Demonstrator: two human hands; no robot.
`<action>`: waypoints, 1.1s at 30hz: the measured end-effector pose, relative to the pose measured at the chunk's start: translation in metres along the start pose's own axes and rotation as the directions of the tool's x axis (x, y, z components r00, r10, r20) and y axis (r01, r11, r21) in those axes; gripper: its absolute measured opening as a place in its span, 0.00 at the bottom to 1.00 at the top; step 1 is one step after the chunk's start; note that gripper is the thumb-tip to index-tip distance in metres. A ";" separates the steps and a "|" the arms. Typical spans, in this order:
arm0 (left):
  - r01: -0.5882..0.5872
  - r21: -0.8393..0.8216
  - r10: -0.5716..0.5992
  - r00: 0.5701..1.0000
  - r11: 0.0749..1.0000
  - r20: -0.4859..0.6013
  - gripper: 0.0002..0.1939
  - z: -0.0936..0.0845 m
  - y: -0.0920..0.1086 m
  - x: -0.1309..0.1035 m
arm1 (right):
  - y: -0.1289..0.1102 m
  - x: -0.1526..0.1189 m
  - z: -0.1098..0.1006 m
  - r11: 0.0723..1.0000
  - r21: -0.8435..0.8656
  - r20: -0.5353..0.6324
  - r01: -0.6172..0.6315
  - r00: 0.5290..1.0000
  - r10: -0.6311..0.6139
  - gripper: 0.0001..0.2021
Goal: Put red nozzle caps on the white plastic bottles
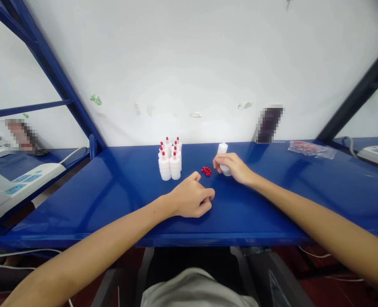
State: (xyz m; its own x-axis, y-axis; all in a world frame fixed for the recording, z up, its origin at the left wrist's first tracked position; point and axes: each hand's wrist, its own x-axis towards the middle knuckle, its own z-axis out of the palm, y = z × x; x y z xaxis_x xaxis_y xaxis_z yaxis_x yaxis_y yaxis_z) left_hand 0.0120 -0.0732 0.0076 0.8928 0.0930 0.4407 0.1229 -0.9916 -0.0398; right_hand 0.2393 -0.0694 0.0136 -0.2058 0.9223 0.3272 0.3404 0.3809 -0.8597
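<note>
My right hand (232, 166) is closed around a white plastic bottle (222, 148), whose top shows behind the fingers and whose lower part shows beneath them. Whether this is one bottle or two in line, I cannot tell. My left hand (193, 197) hovers near the middle of the table with its fingers curled in; anything inside them is hidden. Between the hands and a little beyond them lies a small pile of red caps (206, 171). Left of the pile, white bottles (170, 165) with red-tipped nozzles stand upright in close rows.
The blue table (118, 187) backs onto a white wall (182, 64). A clear plastic bag (312, 149) with red contents lies at the back right. A blurred dark object (270, 123) leans on the wall. Power strips (25, 183) sit at the left; blue frame posts rise at both sides.
</note>
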 end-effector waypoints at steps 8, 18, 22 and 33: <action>0.344 -0.126 -0.337 0.938 0.930 0.078 0.15 0.001 -0.015 -0.006 | 0.008 0.008 -0.002 0.986 0.106 -0.085 -0.130 0.987 0.139 0.19; 0.504 0.141 -0.523 0.816 0.852 0.246 0.29 0.000 -0.007 0.004 | 0.009 0.008 0.000 0.976 0.116 -0.063 -0.183 0.979 0.192 0.24; 0.482 0.136 -0.500 0.817 0.866 0.288 0.30 0.002 -0.011 0.005 | 0.007 0.007 0.002 0.981 0.107 -0.032 -0.160 0.986 0.165 0.26; 0.464 0.071 -0.467 0.854 0.883 0.230 0.27 0.003 -0.014 -0.001 | 0.002 0.001 0.005 0.998 -0.015 -0.023 -0.053 0.998 0.053 0.24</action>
State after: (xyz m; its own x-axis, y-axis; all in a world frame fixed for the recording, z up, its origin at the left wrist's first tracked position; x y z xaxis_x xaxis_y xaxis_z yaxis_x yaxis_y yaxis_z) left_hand 0.0108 -0.0594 0.0051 0.8045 0.5634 0.1883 0.5537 -0.8260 0.1058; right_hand 0.2347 -0.0678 0.0100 -0.1661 0.9425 0.2901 0.3646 0.3320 -0.8700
